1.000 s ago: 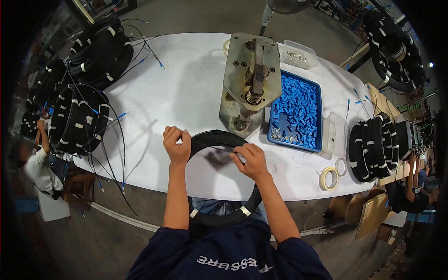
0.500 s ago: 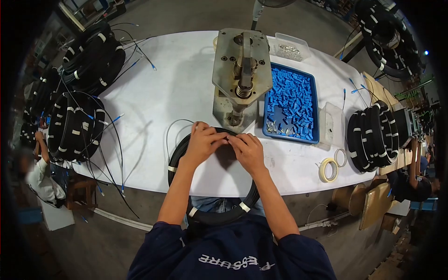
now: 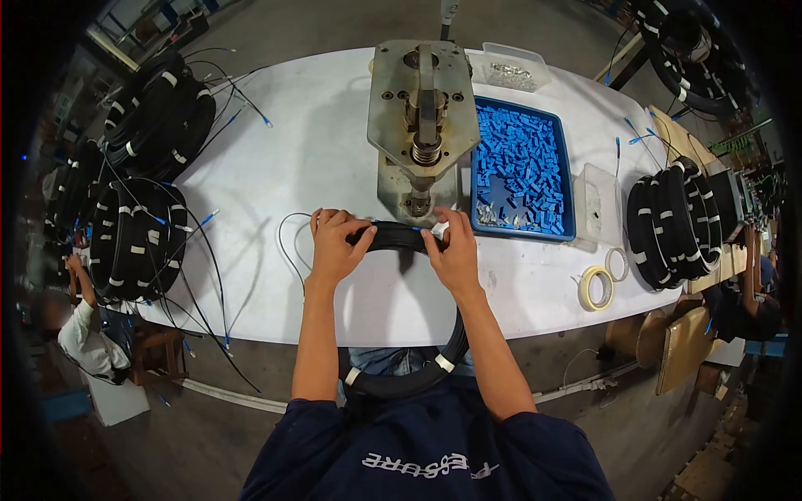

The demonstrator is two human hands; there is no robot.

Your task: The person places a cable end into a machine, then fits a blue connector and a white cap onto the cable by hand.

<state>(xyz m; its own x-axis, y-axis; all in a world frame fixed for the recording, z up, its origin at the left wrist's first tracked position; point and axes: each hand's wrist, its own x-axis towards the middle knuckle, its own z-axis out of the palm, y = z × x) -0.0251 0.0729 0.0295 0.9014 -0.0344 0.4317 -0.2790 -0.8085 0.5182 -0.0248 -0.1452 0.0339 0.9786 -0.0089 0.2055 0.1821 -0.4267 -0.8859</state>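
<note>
A coil of black cable [image 3: 399,386] lies partly on the table edge and partly on my lap, with white tape bands on its near side. My left hand [image 3: 338,246] is closed around the far left of the coil, thumb on the inner side. My right hand [image 3: 454,253] grips the far right part of it, with something small and white by its fingers. Between the hands the bundled strands show, with a small blue spot on top. A loose cable end loops out left of my left hand. Just beyond the coil stands a metal hand press [image 3: 422,125].
Right of the press is a blue tray [image 3: 573,219] of blue connector parts. Clear plastic boxes [image 3: 595,204] stand nearby, with tape rolls [image 3: 596,289] in front. Taped cable coils [image 3: 138,238] stack at left, another coil [image 3: 673,224] at right. Other people sit at both sides.
My hands have moved apart along the far side of the coil, from nearly touching to a clear gap. The cable bundle between them now shows.
</note>
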